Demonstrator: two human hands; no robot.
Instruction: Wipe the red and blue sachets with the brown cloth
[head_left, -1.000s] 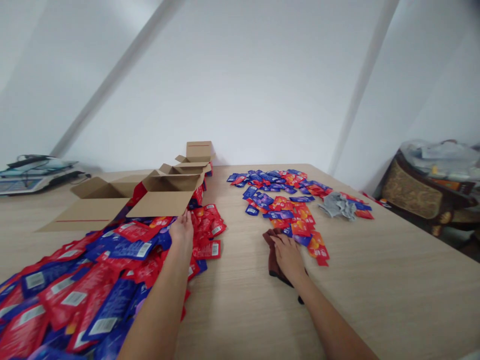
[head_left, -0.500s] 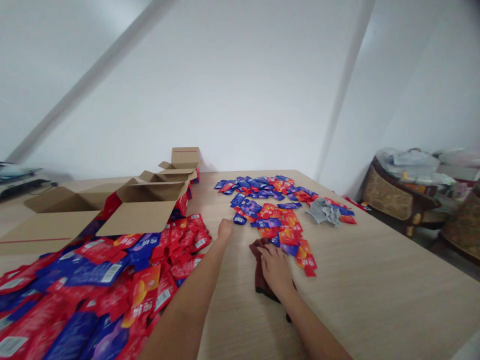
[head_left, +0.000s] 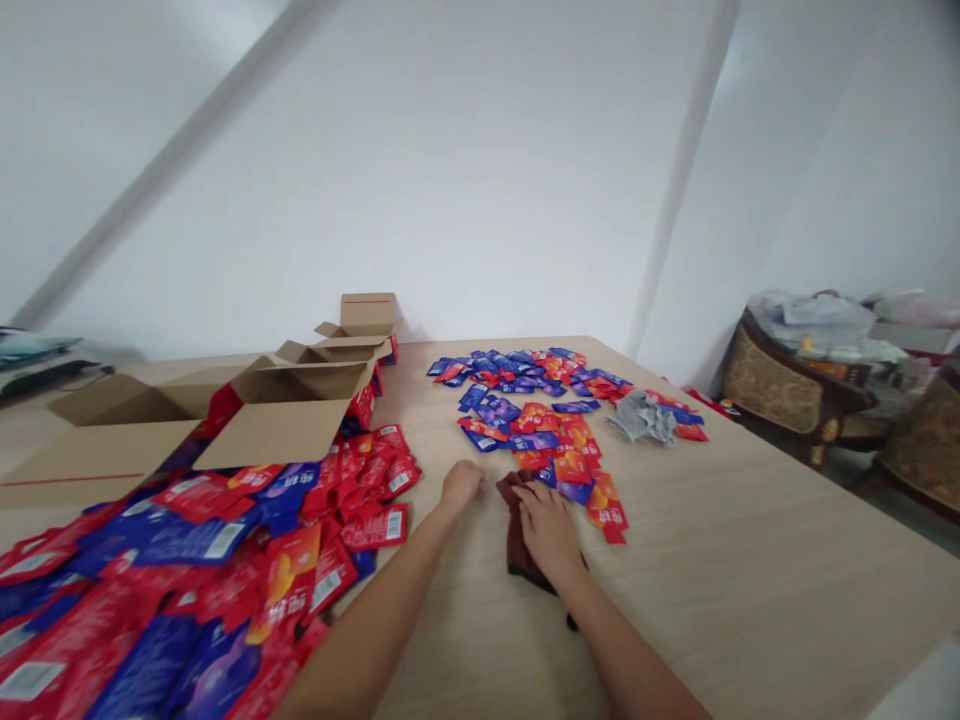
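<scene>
Cloth [head_left: 517, 548] — under right hand [head_left: 551, 528]

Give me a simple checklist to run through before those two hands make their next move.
1. Right hand on the dark brown fabric piece: ok, it rests on top.
2. Fabric lying smooth: not ok, it is rumpled.
3. Left hand holding nothing: cannot tell, its palm is hidden.
4. Brown cardboard boxes open: ok, flaps are spread.
5. Fabric apart from the glossy red-and-blue packet heap on the left: ok, bare pale wooden tabletop lies between.
</scene>
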